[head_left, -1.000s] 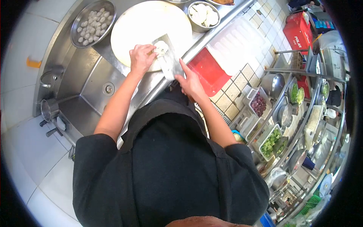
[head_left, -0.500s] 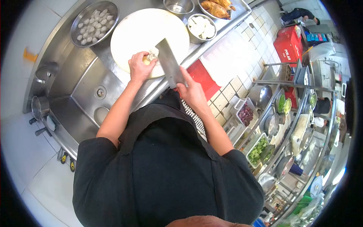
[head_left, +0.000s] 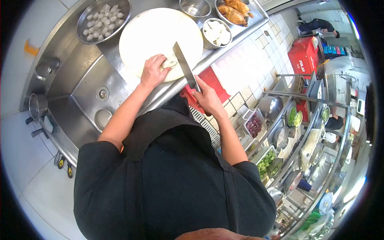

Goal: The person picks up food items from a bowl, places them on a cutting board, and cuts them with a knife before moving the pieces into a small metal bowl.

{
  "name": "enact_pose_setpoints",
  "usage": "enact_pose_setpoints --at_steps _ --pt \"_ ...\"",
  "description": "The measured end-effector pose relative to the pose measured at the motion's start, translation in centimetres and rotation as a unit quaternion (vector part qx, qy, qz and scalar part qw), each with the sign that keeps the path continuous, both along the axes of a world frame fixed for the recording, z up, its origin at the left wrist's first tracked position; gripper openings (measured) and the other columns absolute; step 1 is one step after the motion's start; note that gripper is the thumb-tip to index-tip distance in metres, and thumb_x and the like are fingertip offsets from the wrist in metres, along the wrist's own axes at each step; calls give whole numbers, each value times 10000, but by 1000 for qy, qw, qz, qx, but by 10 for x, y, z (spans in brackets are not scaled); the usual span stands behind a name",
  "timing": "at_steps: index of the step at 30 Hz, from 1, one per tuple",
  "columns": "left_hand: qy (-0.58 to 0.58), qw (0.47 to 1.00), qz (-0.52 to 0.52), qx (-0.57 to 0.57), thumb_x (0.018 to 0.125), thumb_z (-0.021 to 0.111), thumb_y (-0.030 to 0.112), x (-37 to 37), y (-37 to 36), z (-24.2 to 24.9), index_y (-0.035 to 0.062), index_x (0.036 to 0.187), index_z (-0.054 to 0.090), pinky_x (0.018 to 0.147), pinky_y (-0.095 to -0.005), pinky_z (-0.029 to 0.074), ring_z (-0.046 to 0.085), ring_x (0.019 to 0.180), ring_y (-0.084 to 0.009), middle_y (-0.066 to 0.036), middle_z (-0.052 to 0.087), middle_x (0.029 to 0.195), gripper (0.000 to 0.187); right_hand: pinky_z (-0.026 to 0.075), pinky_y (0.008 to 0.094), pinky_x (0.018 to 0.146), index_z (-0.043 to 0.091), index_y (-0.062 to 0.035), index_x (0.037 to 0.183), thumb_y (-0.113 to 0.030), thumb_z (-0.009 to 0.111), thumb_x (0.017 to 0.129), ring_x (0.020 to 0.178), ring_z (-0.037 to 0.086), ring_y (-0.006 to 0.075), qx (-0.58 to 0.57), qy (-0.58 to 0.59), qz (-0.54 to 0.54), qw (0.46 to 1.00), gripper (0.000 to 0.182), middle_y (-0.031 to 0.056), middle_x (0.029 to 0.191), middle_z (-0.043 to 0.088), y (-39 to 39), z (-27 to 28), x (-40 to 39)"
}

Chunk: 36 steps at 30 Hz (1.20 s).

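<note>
A round white cutting board (head_left: pixel 154 34) lies on the steel counter, with a small pale piece of food (head_left: pixel 171 63) near its front edge. My left hand (head_left: pixel 154 73) holds that piece against the board, fingers on its far side and thumb nearer me. My right hand (head_left: pixel 209 99) is wrapped round the handle of a cleaver (head_left: pixel 184 66). The blade stands almost edge-on just right of the food, its tip pointing away from me. A steel bowl of white cut pieces (head_left: pixel 217 33) sits at the board's right side.
A large steel bowl (head_left: pixel 127 18) of whitish round pieces stands left of the board. Behind it are a steel bowl (head_left: pixel 195 8) and a bowl of browned poultry (head_left: pixel 233 13). A sink (head_left: pixel 86 86) lies left. Shelves with food containers (head_left: pixel 254 124) stand right; a person (head_left: pixel 318 26) is far off.
My left fingers have flattened over the pale piece, now lower on the board. The cleaver has turned from broadside to nearly edge-on. My right hand has shifted slightly right and down.
</note>
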<state>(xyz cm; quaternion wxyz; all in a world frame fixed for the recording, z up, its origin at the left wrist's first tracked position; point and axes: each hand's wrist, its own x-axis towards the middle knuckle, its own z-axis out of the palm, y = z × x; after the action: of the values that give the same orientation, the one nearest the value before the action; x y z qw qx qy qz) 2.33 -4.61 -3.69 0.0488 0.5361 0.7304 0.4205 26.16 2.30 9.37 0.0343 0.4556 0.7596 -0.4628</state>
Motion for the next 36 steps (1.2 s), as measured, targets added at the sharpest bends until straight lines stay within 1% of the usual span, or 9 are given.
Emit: enact_pose_setpoints --at_steps 4,5,8,12,18,24,25,34,36 --pt "10 1000 -5 18 754 808 195 0 1 10 58 1091 676 961 -430 466 602 1132 -312 -104 653 1185 388 506 321 572 560 -54 1405 -337 502 1064 566 564 111 -164 -56 -49 984 448 46 653 544 8 22 -8" --pt "10 1000 -15 13 769 793 194 -1 2 13 50 1099 677 960 -438 464 601 1123 -319 -115 651 1178 378 461 334 521 607 6 1100 -439 414 1088 507 574 144 -139 -28 -82 986 486 60 620 565 9 8 -2" --pt "18 999 -41 -9 805 754 192 -2 4 20 35 1111 679 948 -451 459 597 1100 -331 -137 643 1166 353 476 361 541 636 11 1030 -473 380 1091 508 579 167 -2 -12 -70 997 551 83 605 565 6 8 -4" --pt "36 998 -40 -34 821 727 198 -1 8 21 39 1102 680 918 -443 451 592 1083 -328 -128 634 1153 325 500 502 903 675 22 1198 -416 403 1085 1030 653 488 28 -26 -42 998 527 335 1012 676 4 22 -15" --pt "33 998 -40 -38 823 717 201 -1 9 24 43 1118 673 918 -447 444 586 1086 -325 -128 625 1130 338 491 528 925 657 -5 1249 -384 416 1081 1039 645 486 32 -59 -4 998 479 334 1046 669 3 31 -16" --pt "16 999 -39 -35 822 719 202 -1 10 16 43 1125 669 937 -449 435 584 1103 -325 -134 624 1136 346 521 548 839 681 3 1097 -350 388 1088 916 652 504 158 28 83 984 459 308 955 680 5 -9 -27" --pt "14 999 -39 -30 823 719 203 -1 10 16 43 1124 670 944 -448 433 584 1111 -325 -136 625 1139 345 521 555 787 677 15 1016 -354 380 1090 875 649 512 150 -1 64 987 480 299 930 681 9 -13 -34" --pt "6 999 -26 47 787 737 136 -3 1 8 44 1071 670 899 -427 465 609 1060 -310 -123 628 1088 306 476 541 907 683 -3 1159 -398 384 1087 1025 635 497 19 -77 -4 997 501 333 965 672 11 26 -37" --pt "12 999 -20 41 784 732 136 -2 2 9 42 1057 672 907 -428 464 609 1056 -314 -124 627 1083 295 499 512 785 676 26 1093 -408 416 1085 888 667 468 59 -46 21 997 505 307 875 672 4 30 -30"
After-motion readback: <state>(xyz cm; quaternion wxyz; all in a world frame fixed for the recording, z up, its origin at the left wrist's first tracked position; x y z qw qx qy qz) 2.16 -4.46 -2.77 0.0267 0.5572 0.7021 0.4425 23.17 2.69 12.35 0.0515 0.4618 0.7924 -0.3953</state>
